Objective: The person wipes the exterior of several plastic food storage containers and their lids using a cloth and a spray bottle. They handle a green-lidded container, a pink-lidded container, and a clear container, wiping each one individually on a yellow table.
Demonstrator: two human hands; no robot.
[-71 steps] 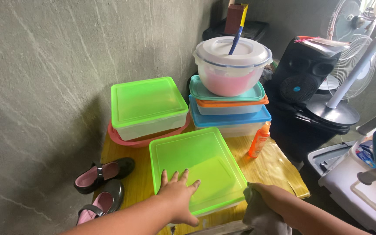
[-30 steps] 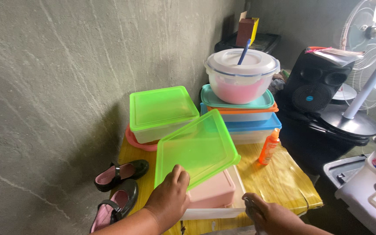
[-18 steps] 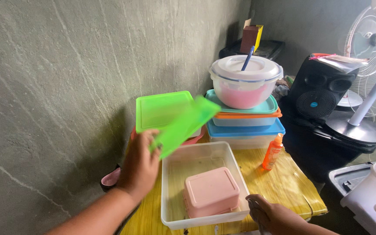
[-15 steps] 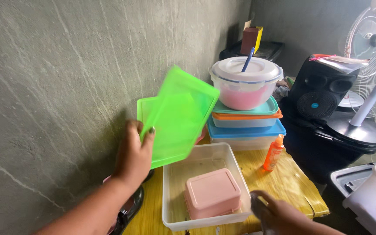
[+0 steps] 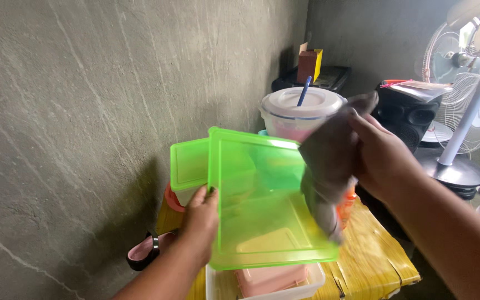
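— Where was the green lid (image 5: 262, 200) held?

— It was held upright and slightly tilted above the clear tub (image 5: 312, 280), its inner face turned toward the camera. Its left edge was gripped by the left hand (image 5: 201, 219), thumb on the near face and fingers hidden behind. The tub's rim was seen just below the lid's lower edge.

— And the right hand (image 5: 381, 161)?

— It was closed around a grey cloth (image 5: 329, 166), which was pressed against the lid's right side; the cloth was draped down across the lid's right edge.

— What was seen inside the tub?

— A pink box (image 5: 270, 278) was seen there, partly through the lid and partly below it.

— What lay beyond the lid?

— A second green-lidded container (image 5: 187, 166) was seen just behind the lid's left edge, on something pink. Behind the lid's top edge, a round white-lidded bowl (image 5: 298, 108) with a blue handle sticking from it was seen. An orange bottle (image 5: 346, 203) was mostly hidden behind the cloth. All of it was set on a yellow table (image 5: 379, 255). A black shoe (image 5: 143, 253) with pink lining was seen to the lid's lower left, a black speaker (image 5: 412, 111) and a fan (image 5: 462, 105) to its right.
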